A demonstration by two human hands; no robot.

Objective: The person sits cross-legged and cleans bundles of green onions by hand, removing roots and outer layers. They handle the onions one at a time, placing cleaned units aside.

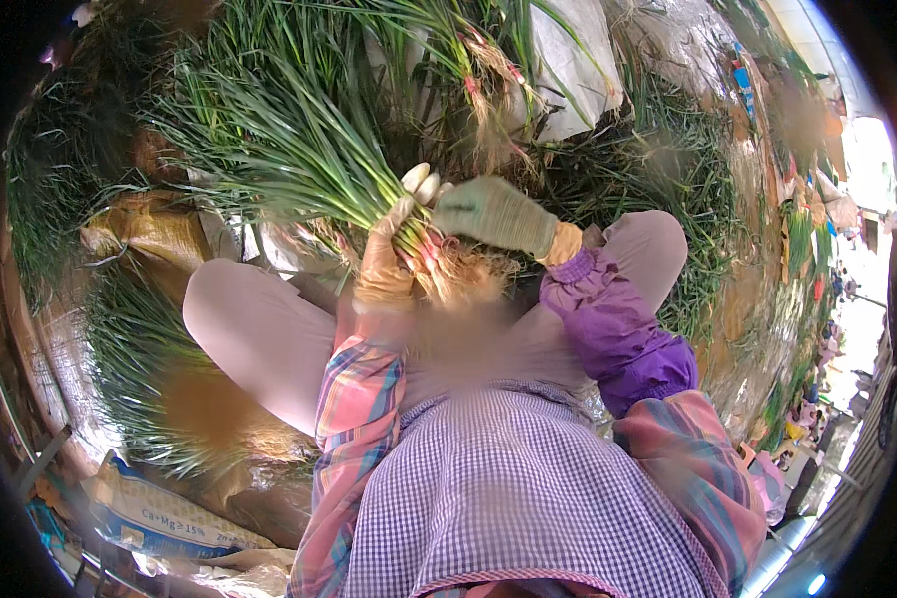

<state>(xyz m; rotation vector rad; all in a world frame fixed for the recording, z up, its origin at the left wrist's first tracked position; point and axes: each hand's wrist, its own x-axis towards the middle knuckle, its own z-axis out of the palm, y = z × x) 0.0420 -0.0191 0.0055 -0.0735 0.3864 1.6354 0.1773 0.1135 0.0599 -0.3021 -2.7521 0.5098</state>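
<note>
My left hand (pixel 390 250), in a pale rubber glove, is closed around the stems of a bunch of green onions (pixel 329 161). The long green leaves fan out to the upper left, and the reddish bases and stringy roots (pixel 467 276) point down towards my lap. My right hand (pixel 493 213), in a greenish knit glove, is against the bunch just above the roots; its fingers are mostly hidden, so I cannot tell its grip. More green onions (pixel 475 90) with pink bases lie beyond my hands at the top.
Loose green leaves (pixel 643 176) lie to the right by my knee. At the left are a yellow woven sack (pixel 153 228), another pile of green onions (pixel 134 359) and a printed bag (pixel 157 516). A white sheet (pixel 572 71) lies at the top. Smudges blur parts of the view.
</note>
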